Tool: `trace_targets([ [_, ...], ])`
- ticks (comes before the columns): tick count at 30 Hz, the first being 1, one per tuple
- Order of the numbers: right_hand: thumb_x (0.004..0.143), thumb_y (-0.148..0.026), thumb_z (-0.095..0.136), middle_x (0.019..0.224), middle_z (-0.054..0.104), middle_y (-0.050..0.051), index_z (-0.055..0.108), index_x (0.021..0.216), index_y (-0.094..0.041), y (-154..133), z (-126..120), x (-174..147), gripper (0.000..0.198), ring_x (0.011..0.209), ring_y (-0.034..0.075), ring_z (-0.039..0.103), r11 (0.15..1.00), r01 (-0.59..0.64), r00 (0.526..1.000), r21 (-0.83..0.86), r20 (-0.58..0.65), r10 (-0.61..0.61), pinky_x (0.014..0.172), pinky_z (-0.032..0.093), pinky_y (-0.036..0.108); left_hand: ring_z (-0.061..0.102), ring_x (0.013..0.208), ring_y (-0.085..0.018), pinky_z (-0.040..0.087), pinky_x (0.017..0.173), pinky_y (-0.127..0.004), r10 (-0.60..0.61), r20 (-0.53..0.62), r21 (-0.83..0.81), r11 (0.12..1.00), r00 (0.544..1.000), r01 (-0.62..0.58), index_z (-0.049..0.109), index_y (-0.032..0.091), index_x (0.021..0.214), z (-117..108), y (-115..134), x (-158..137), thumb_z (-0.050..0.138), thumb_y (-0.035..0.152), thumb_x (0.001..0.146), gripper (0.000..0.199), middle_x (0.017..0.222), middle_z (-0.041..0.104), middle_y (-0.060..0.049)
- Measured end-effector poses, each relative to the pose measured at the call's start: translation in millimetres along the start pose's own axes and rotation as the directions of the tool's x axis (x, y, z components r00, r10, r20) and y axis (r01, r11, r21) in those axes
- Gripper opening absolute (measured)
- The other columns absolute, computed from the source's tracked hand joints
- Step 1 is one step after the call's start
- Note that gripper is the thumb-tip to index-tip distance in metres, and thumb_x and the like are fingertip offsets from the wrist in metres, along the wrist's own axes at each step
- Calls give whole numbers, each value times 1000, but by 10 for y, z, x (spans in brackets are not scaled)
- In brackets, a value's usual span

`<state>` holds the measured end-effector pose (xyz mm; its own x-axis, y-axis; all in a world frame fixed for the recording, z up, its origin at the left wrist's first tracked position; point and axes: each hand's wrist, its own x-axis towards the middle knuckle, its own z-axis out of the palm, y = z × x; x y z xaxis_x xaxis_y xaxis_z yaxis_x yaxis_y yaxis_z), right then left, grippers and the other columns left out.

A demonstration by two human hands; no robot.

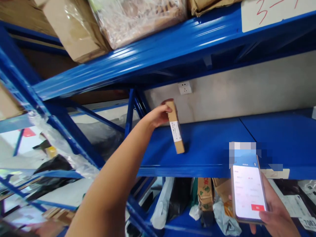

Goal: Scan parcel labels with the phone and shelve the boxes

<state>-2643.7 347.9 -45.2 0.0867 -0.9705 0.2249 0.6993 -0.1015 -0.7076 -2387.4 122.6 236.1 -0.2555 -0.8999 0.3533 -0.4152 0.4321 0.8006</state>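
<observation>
My left hand (159, 114) reaches up to the middle blue shelf (212, 144) and grips the top of a slim brown cardboard box (175, 128) with a white label. The box stands on end on the shelf, tilted slightly, near the shelf's left post. My right hand (271, 214) is low at the right and holds a smartphone (248, 191) upright, its lit screen showing a white page with a red button.
The upper shelf (172, 49) carries wrapped cardboard parcels (138, 18) and a paper sign with red writing. A wall socket (185, 88) sits behind the middle shelf. The lower shelf holds bagged parcels and small cartons (204, 194). More racks with bags stand at the left.
</observation>
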Motion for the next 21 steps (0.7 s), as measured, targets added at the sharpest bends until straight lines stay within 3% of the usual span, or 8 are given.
trace_targets([
  [2, 66, -58, 88, 107, 79, 14, -14, 161, -27, 20, 24, 7, 143, 76, 30, 75, 1000, -25, 999, -15, 41, 25, 46, 54, 28, 64, 106, -26, 56, 93, -40, 8, -120, -151, 988, 993, -26, 46, 27, 128, -300, -181, -247, 67, 29, 43, 88, 110, 63, -5],
  [4, 69, -57, 87, 109, 79, 14, -14, 161, -27, 38, 50, 21, 139, 74, 29, 75, 999, -50, 993, -22, 103, 52, 49, 55, 28, 56, 128, -32, 49, 107, -43, -28, -151, -94, 995, 988, 14, 43, 28, 134, -534, -417, -566, 77, 27, 39, 101, 136, 56, -9],
  [6, 73, -55, 84, 115, 77, 16, -11, 162, -27, 57, 81, 44, 133, 75, 29, 76, 997, -77, 981, -15, 180, 79, 52, 56, 29, 43, 143, -37, 40, 118, -47, -55, -108, 25, 998, 993, 58, 40, 28, 141, -706, -631, -897, 84, 32, 41, 110, 152, 46, -12],
  [9, 74, -53, 83, 120, 75, 16, -3, 163, -28, 87, 161, 86, 127, 78, 27, 76, 990, -142, 950, -5, 280, 138, 58, 58, 31, 37, 148, -40, 31, 123, -53, -50, -22, 121, 991, 999, 52, 36, 28, 147, -868, -815, -1311, 87, 40, 49, 112, 156, 43, -15],
  [15, 64, -50, 91, 113, 76, 11, 16, 160, -26, 146, 531, 158, 123, 101, 30, 75, 934, -357, 827, 19, 471, 307, 86, 57, 39, 33, 150, -38, 24, 126, -52, 69, 27, 216, 974, 997, -73, 31, 25, 146, -915, -870, -1698, 88, 36, 53, 109, 156, 40, -18],
  [19, 69, -49, 87, 99, 74, 4, 17, 157, -26, 191, 800, 206, 114, 88, 23, 75, 899, -437, 692, -21, 631, 351, 75, 53, 30, 29, 151, -38, 18, 128, -51, 100, 21, 245, 964, 995, -102, 23, 23, 145, -875, -882, -1792, 89, 38, 55, 113, 156, 34, -22],
  [21, 71, -48, 86, 102, 74, 5, 15, 157, -25, 208, 896, 237, 114, 90, 23, 74, 894, -446, 650, -47, 669, 359, 75, 52, 29, 30, 151, -38, 19, 128, -51, 105, 21, 245, 964, 994, -107, 20, 23, 145, -861, -887, -1822, 89, 39, 56, 115, 155, 33, -22],
])
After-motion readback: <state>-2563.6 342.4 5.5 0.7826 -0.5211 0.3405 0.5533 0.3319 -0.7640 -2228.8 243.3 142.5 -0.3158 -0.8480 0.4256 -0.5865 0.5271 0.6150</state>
